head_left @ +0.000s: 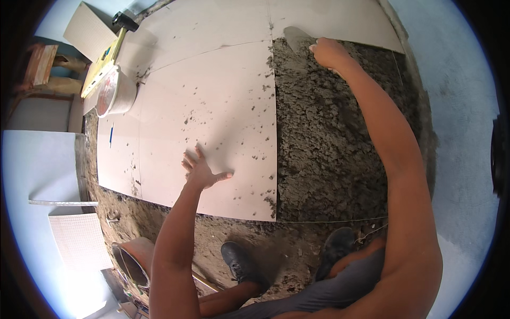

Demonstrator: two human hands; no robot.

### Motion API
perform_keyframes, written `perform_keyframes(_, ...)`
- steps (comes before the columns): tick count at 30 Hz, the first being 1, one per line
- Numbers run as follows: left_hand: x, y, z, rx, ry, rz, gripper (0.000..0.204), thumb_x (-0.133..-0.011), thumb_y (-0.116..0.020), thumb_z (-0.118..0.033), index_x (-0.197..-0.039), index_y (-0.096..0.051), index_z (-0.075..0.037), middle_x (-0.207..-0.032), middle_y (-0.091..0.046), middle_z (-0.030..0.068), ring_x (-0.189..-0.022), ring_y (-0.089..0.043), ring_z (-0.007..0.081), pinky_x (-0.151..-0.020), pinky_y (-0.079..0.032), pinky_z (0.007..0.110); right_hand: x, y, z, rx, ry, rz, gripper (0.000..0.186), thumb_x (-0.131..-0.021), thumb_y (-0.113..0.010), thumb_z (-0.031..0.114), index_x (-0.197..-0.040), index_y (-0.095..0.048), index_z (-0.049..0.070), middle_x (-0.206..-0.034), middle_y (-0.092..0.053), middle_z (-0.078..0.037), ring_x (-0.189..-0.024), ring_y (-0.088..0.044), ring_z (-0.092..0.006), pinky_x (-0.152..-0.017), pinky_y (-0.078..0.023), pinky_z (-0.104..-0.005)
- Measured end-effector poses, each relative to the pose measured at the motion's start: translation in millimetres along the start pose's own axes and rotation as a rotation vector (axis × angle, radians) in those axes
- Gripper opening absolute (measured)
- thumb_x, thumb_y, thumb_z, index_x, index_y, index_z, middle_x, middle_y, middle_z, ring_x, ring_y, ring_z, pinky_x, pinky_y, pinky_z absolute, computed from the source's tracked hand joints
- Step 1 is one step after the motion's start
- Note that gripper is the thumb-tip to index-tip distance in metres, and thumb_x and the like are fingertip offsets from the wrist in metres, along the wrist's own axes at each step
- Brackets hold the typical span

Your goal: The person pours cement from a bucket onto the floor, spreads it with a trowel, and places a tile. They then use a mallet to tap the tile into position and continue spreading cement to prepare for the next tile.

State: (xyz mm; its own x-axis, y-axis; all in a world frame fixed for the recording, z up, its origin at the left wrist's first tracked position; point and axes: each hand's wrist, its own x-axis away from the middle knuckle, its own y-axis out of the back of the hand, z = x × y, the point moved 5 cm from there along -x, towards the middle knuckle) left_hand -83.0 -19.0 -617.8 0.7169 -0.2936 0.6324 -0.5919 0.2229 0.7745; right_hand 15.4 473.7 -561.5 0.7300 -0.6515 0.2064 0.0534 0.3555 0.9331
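My left hand is spread on a large pale floor tile, fingers apart, with nothing in it. Dark crumbs of mortar are scattered over the tile around it. My right hand reaches far forward, closed around the handle of a trowel. The trowel's grey blade lies at the far left corner of the bed of dark wet mortar, next to the tile edges. The handle is mostly hidden in my fist.
A white bucket and a black-headed mallet stand on the tiles at the far left. A blue pen lies nearer. Another bucket lies tipped on the soil. A string crosses the mortar's near edge; a blue wall bounds the right.
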Motion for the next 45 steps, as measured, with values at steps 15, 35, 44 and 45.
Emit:
perform_keyframes(15,4.4,4.0,-7.0,0.000,-0.008,0.012,0.153,-0.046,-0.080,-0.072,-0.148,0.014,-0.010,-0.147,0.021,0.0365,-0.134,0.016,0.0583,-0.098,-0.019,0.076,52.3,20.3,30.7,0.019,0.178,0.410,0.039,-0.098,-0.049,0.029,-0.088,-0.060,-0.007,-0.055,-0.055,-0.011,-0.044,-0.054,-0.0224,-0.050,-0.046,-0.0426)
perform_keyframes(35,5.1,4.3,-2.7,0.000,0.028,0.014,0.155,-0.043,-0.081,-0.070,-0.147,0.019,-0.015,-0.147,0.024,0.0323,-0.135,0.016,0.0563,-0.099,-0.018,0.075,58.0,-34.8,63.3,-0.805,0.003,0.391,0.040,-0.097,-0.048,0.029,-0.112,-0.049,-0.008,-0.080,-0.056,-0.013,-0.059,-0.059,-0.0168,-0.047,-0.053,-0.0321)
perform_keyframes(44,3.4,3.0,-10.8,-0.009,0.015,0.032,0.154,-0.045,-0.079,-0.072,-0.146,0.022,-0.014,-0.146,0.027,0.0327,-0.134,0.019,0.0569,-0.099,-0.017,0.075,79.1,-34.3,-3.7,-1.145,-0.134,0.264,0.044,-0.098,-0.047,0.034,-0.113,-0.048,-0.007,-0.077,-0.054,-0.010,-0.054,-0.056,-0.0166,-0.047,-0.051,-0.0339)
perform_keyframes(45,3.6,1.6,-10.2,-0.010,0.008,0.030,0.154,-0.045,-0.079,-0.072,-0.146,0.022,-0.014,-0.146,0.027,0.0328,-0.134,0.019,0.0569,-0.100,-0.017,0.075,80.9,-39.0,0.4,-1.158,-0.069,0.337,0.044,-0.098,-0.047,0.034,-0.112,-0.049,-0.007,-0.076,-0.054,-0.010,-0.053,-0.056,-0.0167,-0.047,-0.051,-0.0338)
